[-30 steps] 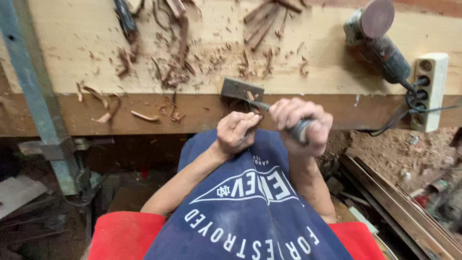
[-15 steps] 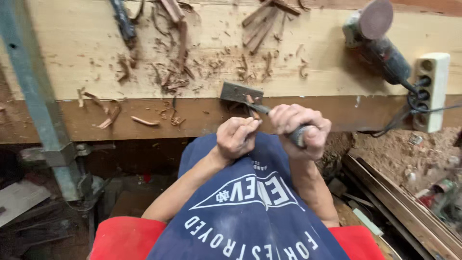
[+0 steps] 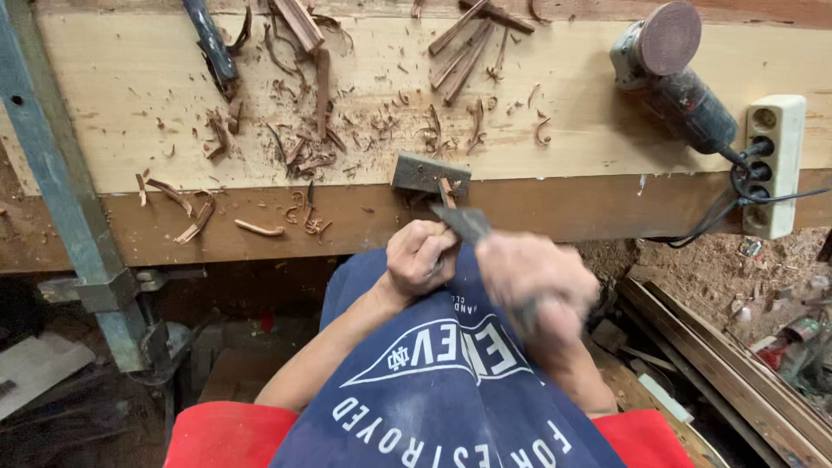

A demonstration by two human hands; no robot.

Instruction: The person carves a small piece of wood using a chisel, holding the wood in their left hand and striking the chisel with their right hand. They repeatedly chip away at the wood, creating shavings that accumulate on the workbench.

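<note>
L hand [image 3: 422,257] fingers curled tight round small wood piece w/ knife [image 3: 464,223] blade on it; R hand [image 3: 537,282] blurred, fisted on handle.

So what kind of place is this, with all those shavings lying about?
Most likely a small woodcarving workshop. A thick plank workbench is strewn with reddish wood shavings, a disc sander lies plugged into a power strip, and the right hand works a knife beside the left hand.
</note>
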